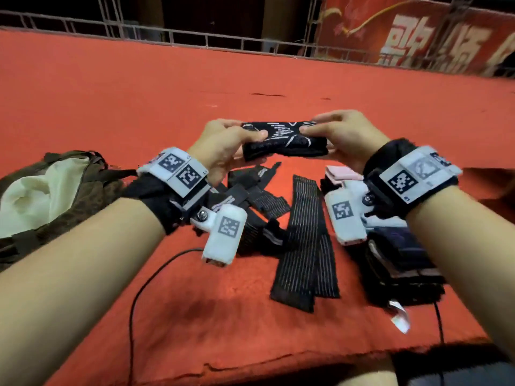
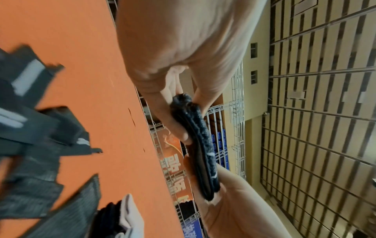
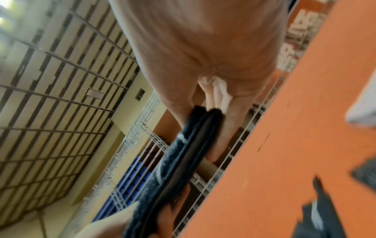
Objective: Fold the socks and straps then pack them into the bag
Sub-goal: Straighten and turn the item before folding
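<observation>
Item 1, black patterned sock (image 1: 282,140): folded into a flat bundle with white line markings on top. You hold it in the air above the red table (image 1: 111,93), one end in each hand.

Item 2, your left hand (image 1: 223,146): thumb on top and fingers underneath, pinching the sock's left end. The left wrist view shows the folded layers edge-on between thumb and fingers.

Item 3, your right hand (image 1: 340,135): the same pinch on the right end, thumb over, fingers under.

Item 4, black straps (image 1: 305,240): loose on the table just below the sock, several crossing one another; the longest runs toward you, ribbed with pale lines.

Item 5, folded pile (image 1: 401,263): dark pieces stacked under your right wrist, with a pink-white folded piece (image 1: 341,174) at its far end.

Item 6, bag (image 1: 55,190): olive-brown, at your left on the table, mouth open and pale lining showing. It lies apart from the sock.

Item 7, black cable (image 1: 145,288): trails across the table's near edge.
</observation>
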`<control>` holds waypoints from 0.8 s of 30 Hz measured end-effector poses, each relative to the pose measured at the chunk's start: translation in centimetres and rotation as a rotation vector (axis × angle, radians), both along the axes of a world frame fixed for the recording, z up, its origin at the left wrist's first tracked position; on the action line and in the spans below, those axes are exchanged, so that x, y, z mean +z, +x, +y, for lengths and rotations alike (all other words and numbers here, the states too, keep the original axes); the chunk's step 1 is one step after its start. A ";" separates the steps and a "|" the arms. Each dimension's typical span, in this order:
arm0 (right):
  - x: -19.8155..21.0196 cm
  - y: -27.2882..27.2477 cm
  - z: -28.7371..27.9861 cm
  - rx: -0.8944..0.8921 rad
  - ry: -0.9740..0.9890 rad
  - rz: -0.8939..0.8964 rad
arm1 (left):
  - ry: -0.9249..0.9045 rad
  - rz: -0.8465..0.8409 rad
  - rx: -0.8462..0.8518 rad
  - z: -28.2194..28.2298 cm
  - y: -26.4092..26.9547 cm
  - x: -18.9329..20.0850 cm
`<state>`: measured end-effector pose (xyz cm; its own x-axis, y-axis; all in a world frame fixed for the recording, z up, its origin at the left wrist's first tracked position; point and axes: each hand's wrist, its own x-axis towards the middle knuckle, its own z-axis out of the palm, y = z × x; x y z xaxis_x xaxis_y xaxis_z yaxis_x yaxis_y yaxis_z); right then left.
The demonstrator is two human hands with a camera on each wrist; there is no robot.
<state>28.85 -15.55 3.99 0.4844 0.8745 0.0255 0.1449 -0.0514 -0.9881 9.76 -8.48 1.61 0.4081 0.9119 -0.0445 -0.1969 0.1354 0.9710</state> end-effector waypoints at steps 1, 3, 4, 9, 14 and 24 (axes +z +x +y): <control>1.4 2.1 0.1 -0.022 -0.008 -0.029 | 0.015 -0.013 -0.022 0.4 2.2 1.0; 3.6 6.1 0.5 -0.036 -0.038 -0.085 | 0.028 -0.013 -0.064 0.9 6.8 2.1; 4.2 8.0 0.8 -0.042 -0.066 -0.121 | 0.024 -0.005 -0.075 1.3 9.0 2.3; 3.0 17.3 2.8 -0.105 -0.283 -0.315 | -0.016 0.145 -0.169 3.7 19.4 0.7; -1.7 23.7 4.8 -0.068 -0.483 -0.479 | 0.020 0.346 -0.193 6.5 25.7 -3.8; -8.5 26.6 7.3 0.087 -0.695 -0.638 | 0.154 0.555 -0.100 7.2 28.5 -11.0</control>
